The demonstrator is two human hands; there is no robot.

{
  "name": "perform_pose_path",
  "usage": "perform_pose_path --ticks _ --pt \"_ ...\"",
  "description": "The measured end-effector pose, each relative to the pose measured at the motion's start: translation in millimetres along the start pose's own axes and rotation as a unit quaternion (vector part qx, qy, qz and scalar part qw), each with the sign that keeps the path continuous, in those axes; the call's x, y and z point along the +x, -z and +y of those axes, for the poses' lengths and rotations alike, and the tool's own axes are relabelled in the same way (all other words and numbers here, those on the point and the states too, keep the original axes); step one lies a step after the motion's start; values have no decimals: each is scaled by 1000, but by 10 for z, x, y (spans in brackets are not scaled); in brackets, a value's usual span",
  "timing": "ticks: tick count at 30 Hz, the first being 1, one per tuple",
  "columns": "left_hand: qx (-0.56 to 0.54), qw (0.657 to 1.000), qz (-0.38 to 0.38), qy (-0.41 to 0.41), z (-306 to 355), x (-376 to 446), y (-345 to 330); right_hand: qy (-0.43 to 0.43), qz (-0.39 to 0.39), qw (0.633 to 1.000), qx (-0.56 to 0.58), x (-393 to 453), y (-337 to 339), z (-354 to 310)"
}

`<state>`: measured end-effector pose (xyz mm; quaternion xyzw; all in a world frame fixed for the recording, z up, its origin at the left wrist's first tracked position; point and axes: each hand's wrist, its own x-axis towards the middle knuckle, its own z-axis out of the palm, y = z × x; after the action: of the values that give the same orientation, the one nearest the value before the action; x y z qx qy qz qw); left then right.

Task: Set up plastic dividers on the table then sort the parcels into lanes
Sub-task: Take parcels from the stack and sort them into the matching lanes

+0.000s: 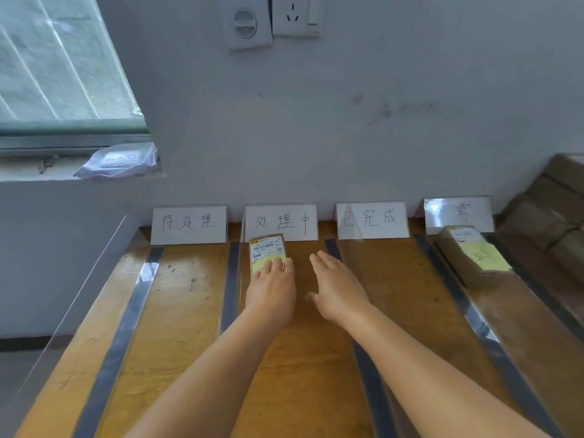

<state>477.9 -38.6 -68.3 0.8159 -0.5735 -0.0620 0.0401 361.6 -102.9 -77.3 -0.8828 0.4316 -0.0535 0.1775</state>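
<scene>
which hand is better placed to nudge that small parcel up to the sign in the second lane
Left. The left hand already rests flat on the small parcel, fingers straight. The right hand hovers open beside it, touching no parcel.

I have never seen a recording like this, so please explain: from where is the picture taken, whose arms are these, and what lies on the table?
There is no machine here. A camera worn on a person's head looks down at that person's own arms. The wooden table is split into lanes by clear plastic dividers, each lane with a handwritten sign at the wall. The left hand rests with straight fingers on a small brown parcel in the second lane. The right hand is open beside it and holds nothing. Another parcel lies in the rightmost lane.
</scene>
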Motion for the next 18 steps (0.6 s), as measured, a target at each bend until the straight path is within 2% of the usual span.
perform_pose_path --ticks 10,18 --pt "-60 991 25 -116 823 -367 174 -90 91 991 -35 -1059 633 493" --pt "-62 976 31 -208 1864 -886 190 -161 124 978 -45 -2088 1009 1195"
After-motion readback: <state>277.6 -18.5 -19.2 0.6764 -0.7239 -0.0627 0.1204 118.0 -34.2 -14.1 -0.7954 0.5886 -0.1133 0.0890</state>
